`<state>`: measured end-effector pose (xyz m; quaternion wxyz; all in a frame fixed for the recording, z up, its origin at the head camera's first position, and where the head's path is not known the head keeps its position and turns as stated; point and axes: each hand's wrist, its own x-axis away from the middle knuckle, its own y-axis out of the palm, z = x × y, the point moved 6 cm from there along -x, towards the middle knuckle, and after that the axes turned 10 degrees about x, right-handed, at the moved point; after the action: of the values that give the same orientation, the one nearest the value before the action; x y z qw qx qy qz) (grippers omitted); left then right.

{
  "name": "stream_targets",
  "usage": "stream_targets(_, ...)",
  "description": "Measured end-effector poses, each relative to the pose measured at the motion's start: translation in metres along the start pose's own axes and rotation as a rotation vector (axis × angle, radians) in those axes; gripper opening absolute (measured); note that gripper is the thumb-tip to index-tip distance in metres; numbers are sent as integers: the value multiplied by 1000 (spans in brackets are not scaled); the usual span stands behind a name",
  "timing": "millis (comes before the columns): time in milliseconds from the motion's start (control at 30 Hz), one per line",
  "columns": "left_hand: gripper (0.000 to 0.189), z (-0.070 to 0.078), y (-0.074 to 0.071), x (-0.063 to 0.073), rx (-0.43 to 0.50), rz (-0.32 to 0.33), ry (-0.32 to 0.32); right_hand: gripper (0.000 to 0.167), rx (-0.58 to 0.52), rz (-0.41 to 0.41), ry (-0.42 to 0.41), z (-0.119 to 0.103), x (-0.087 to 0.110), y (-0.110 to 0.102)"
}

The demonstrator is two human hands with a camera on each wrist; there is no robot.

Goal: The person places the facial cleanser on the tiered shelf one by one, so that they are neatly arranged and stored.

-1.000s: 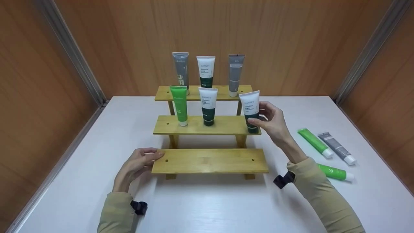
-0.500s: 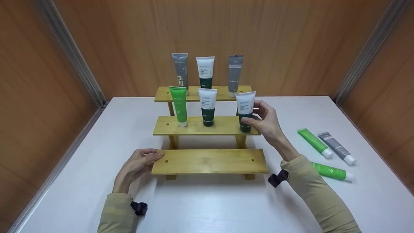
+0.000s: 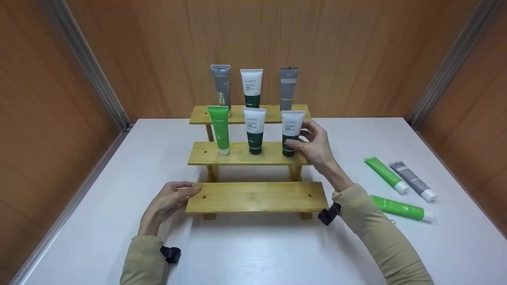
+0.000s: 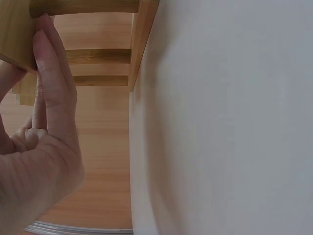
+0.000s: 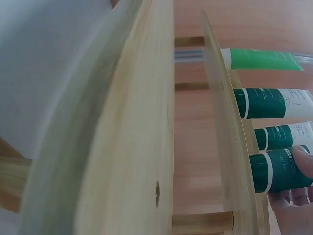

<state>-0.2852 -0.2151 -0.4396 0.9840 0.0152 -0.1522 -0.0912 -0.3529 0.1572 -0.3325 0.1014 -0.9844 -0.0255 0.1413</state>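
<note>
In the head view my right hand point(image 3: 315, 148) pinches a white and dark green tube point(image 3: 292, 130) between thumb and fingers, upright at the right of the middle shelf point(image 3: 237, 159). In the right wrist view its cap point(image 5: 260, 174) is at the shelf board; whether it bears weight there I cannot tell. My left hand point(image 3: 168, 200) grips the left end of the bottom shelf point(image 3: 257, 198), thumb on top and fingers beneath. Left of the held tube stand another white and green tube point(image 3: 255, 126) and a green tube point(image 3: 220, 128).
On the top shelf point(image 3: 237, 114) stand a blue-grey tube point(image 3: 222, 85), a white and green tube point(image 3: 252, 85) and a grey tube point(image 3: 288, 87). Two green tubes point(image 3: 386, 174) and a grey tube point(image 3: 414, 182) lie on the white table at right. Wooden walls point(image 3: 253, 35) surround it.
My right hand has moved left along the middle shelf with the white and green tube, bringing it from the shelf's right end inward and more upright. My left hand has stayed in place.
</note>
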Motion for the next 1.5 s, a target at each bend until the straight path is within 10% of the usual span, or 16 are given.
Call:
stream_targets(500, 55, -2, -1, 0, 8, -6, 8, 57, 97, -61, -83, 2, 20, -18)
stream_targets(1067, 54, -1, -1, 1, -1, 6, 9, 41, 365, -233, -131, 55, 85, -147)
stream_targets(1500, 52, -2, -1, 1, 19, -11, 5, 41, 522, -265, 36, 99, 125, -224)
